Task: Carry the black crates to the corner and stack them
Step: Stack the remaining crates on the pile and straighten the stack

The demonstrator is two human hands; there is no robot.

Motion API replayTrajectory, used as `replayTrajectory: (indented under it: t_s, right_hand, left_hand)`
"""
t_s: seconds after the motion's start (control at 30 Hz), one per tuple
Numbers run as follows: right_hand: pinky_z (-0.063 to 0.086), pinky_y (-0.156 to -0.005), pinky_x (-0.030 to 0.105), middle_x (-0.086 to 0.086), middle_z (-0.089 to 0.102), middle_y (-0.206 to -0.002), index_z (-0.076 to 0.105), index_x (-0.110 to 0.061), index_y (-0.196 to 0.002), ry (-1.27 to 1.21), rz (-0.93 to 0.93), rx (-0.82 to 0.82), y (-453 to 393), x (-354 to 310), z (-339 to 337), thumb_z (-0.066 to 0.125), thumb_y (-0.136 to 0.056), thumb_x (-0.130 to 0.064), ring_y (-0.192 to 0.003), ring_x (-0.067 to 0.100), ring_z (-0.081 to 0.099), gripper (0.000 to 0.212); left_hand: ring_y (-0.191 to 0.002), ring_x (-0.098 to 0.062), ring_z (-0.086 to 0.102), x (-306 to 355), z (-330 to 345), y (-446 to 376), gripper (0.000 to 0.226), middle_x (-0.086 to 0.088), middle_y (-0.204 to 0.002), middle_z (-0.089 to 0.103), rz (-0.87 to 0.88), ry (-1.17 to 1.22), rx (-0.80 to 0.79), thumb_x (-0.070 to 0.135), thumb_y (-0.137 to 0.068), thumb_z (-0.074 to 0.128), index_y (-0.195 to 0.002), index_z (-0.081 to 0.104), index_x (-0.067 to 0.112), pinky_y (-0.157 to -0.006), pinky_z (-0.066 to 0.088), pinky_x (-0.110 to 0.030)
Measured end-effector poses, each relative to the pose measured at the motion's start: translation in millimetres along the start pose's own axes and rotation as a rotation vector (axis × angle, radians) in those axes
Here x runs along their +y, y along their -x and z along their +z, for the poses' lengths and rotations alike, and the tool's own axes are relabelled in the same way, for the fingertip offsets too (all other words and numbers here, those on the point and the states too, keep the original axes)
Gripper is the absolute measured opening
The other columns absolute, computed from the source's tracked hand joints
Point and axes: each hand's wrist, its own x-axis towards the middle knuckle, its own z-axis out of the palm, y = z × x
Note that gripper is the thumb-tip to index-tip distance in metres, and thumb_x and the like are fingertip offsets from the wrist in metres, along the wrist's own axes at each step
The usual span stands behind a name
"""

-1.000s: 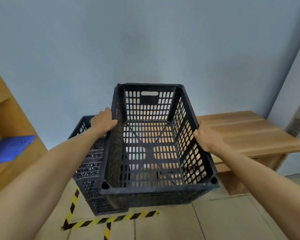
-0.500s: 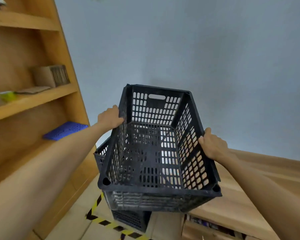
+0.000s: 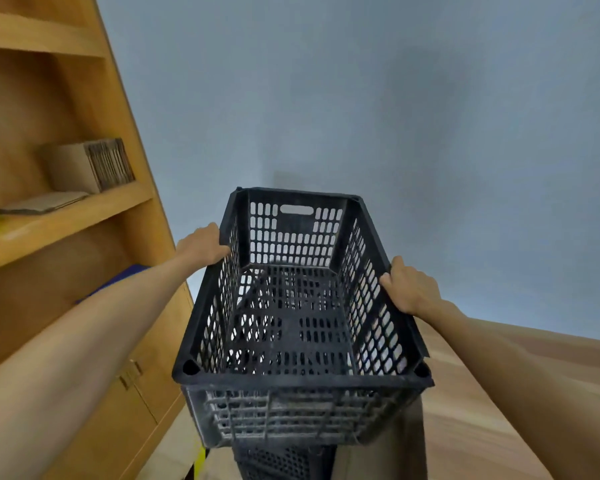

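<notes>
- Head cam: shelf far left.
- Left hand grips the crate by its left rim.
- Crate's up in the air over a lower crate, so we're mid-stack I'd say.
- Right hand grips the right rim.
- Next: line up corners, lower straight.

A single head-worn wide-angle camera is looking forward and down from just behind both forearms; it is sitting close over the black crate. It is facing the grey wall beyond the fingers; wooden shelving is filling the edge left of them.
</notes>
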Motion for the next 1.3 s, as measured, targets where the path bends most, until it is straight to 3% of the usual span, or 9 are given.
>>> replayTrajectory:
  t_s: [0.27, 0.47, 0.57, 0.77, 0.93, 1.07, 1.2, 1.23, 1.3]
  right_hand:
    - [0.038, -0.058, 0.035, 0.005, 0.052, -0.072, 0.036, -0.012, -0.095, -0.001, 0.031, -0.080, -75.6, -13.3, 28.8, 0.032, -0.097, -0.034, -0.062, 0.027, 0.049, 0.023]
    - [0.027, -0.049, 0.030, 0.003, 0.046, -0.070, 0.037, -0.009, -0.098, -0.092, 0.003, -0.143, -134.9, -14.8, 31.1, 0.035, -0.098, -0.034, -0.056, 0.016, 0.041, 0.025]
    - [0.031, -0.051, 0.031, 0.002, 0.048, -0.070, 0.038, -0.010, -0.101, -0.099, 0.015, -0.151, -154.2, -15.1, 35.1, 0.036, -0.095, -0.035, -0.058, 0.016, 0.044, 0.026]
    - [0.032, -0.051, 0.030, 0.002, 0.052, -0.071, 0.037, -0.009, -0.118, -0.210, 0.042, -0.177, -169.5, -36.9, 57.2, 0.037, -0.091, -0.038, -0.059, 0.017, 0.049, 0.040]
    - [0.038, -0.053, 0.031, 0.003, 0.053, -0.071, 0.040, -0.011, -0.107, -0.188, 0.051, -0.121, -163.7, -39.6, 55.8, 0.038, -0.092, -0.038, -0.059, 0.018, 0.049, 0.031]
    - [0.035, -0.052, 0.031, 0.003, 0.051, -0.069, 0.036, -0.015, -0.102, -0.096, 0.075, -0.120, -158.2, -48.9, 48.2, 0.037, -0.094, -0.038, -0.058, 0.019, 0.048, 0.025]
    - [0.034, -0.052, 0.031, 0.005, 0.051, -0.071, 0.038, -0.013, -0.105, -0.014, 0.133, -0.127, -150.9, -57.1, 41.6, 0.034, -0.096, -0.035, -0.060, 0.021, 0.049, 0.024]
    - [0.039, -0.057, 0.034, 0.008, 0.054, -0.079, 0.040, -0.011, -0.110, -0.016, 0.144, -0.145, -149.0, -58.8, 40.7, 0.034, -0.097, -0.034, -0.066, 0.025, 0.052, 0.027]
    - [0.047, -0.078, 0.042, 0.018, 0.057, -0.108, 0.040, -0.005, -0.124, -0.047, 0.170, -0.192, -144.5, -61.3, 42.5, 0.036, -0.099, -0.032, -0.092, 0.034, 0.057, 0.036]
  left_hand:
    - [-0.091, -0.031, 0.063, -11.3, 40.1, -90.3, 0.030, -0.013, -0.099, 0.062, -0.010, 0.002, -0.094, 0.028, -0.091, 0.060, -0.109, 0.047, 0.008, -0.083, 0.054, -0.043]
    - [-0.083, -0.028, 0.059, -14.3, 59.4, -149.8, 0.028, -0.010, -0.090, 0.060, -0.050, -0.019, -0.163, 0.032, -0.090, 0.063, -0.097, 0.050, 0.009, -0.073, 0.048, -0.037]
    - [-0.080, -0.026, 0.059, -15.7, 65.0, -174.0, 0.027, -0.008, -0.087, 0.060, -0.055, -0.020, -0.172, 0.033, -0.090, 0.063, -0.094, 0.049, 0.010, -0.072, 0.048, -0.037]
    - [-0.085, -0.027, 0.060, -36.8, 82.4, -189.1, 0.034, -0.009, -0.096, 0.060, -0.105, -0.061, -0.204, 0.035, -0.092, 0.059, -0.110, 0.047, 0.009, -0.075, 0.053, -0.039]
    - [-0.083, -0.029, 0.059, -35.5, 86.6, -179.7, 0.032, -0.011, -0.096, 0.059, -0.101, 0.005, -0.152, 0.029, -0.093, 0.054, -0.113, 0.043, 0.007, -0.067, 0.047, -0.038]
    - [-0.090, -0.034, 0.061, -30.1, 87.5, -163.2, 0.043, -0.015, -0.105, 0.062, -0.109, 0.013, -0.102, 0.029, -0.095, 0.045, -0.130, 0.035, 0.006, -0.078, 0.051, -0.041]
    - [-0.085, -0.032, 0.060, -32.6, 85.5, -142.8, 0.054, -0.009, -0.095, 0.060, -0.095, 0.031, -0.096, 0.032, -0.095, 0.041, -0.143, 0.023, 0.012, -0.075, 0.046, -0.038]
    - [-0.090, -0.033, 0.060, -35.7, 85.6, -137.8, 0.056, -0.011, -0.102, 0.059, -0.092, 0.096, -0.114, 0.031, -0.095, 0.042, -0.144, 0.022, 0.015, -0.080, 0.047, -0.040]
    - [-0.115, -0.040, 0.052, -44.5, 84.7, -127.0, 0.067, -0.016, -0.135, 0.044, -0.111, 0.357, -0.170, 0.024, -0.093, 0.049, -0.151, 0.016, 0.023, -0.098, 0.044, -0.049]
